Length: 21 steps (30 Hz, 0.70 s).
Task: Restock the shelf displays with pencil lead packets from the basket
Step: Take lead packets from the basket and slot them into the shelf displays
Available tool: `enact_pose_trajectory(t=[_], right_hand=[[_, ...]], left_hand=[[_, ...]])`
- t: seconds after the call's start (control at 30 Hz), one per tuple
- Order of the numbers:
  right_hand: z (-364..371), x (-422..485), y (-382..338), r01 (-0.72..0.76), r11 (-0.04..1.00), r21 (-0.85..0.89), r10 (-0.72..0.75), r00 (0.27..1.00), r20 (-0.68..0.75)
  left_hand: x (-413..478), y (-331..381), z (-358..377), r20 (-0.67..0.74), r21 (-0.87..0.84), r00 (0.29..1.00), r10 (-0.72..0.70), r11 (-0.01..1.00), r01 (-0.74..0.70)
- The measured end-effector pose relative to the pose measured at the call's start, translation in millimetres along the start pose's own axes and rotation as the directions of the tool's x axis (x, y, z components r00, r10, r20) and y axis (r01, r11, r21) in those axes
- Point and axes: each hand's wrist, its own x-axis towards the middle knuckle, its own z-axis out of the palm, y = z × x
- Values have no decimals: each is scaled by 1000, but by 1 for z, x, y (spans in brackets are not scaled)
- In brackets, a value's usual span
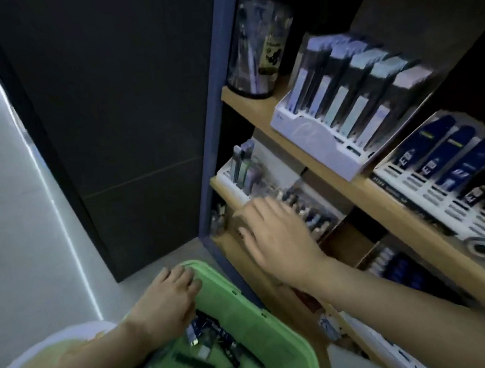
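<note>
Our left hand (167,303) rests loose on the basket (223,284) rim, right hand (278,237) spread empty beyond it; its packets (198,333) seem light, stiff, best pinched edgewise.

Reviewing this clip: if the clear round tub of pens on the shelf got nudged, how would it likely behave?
The clear tub stands tall on a narrow round base, so a high push would probably tip it. Being cylindrical, it would likely roll once down. Its glossy wall looks smooth, perhaps slippery to grip.
</note>
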Motion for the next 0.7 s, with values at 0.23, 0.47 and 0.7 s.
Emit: enact_pose_trajectory(t=[0.23, 0.47, 0.7], right_hand=[[136, -87, -41, -252, 930, 266, 57, 817, 574], [239, -180, -65, -720, 659, 216, 133, 395, 909], [293, -243, -85, -948, 311, -65, 276, 25, 961]], left_hand=[[-12, 9, 89, 442, -70, 897, 8, 997, 25], [-12, 14, 176, 704, -257, 710, -8, 930, 265], [-8, 10, 253, 770, -308, 638, 3, 877, 368]])
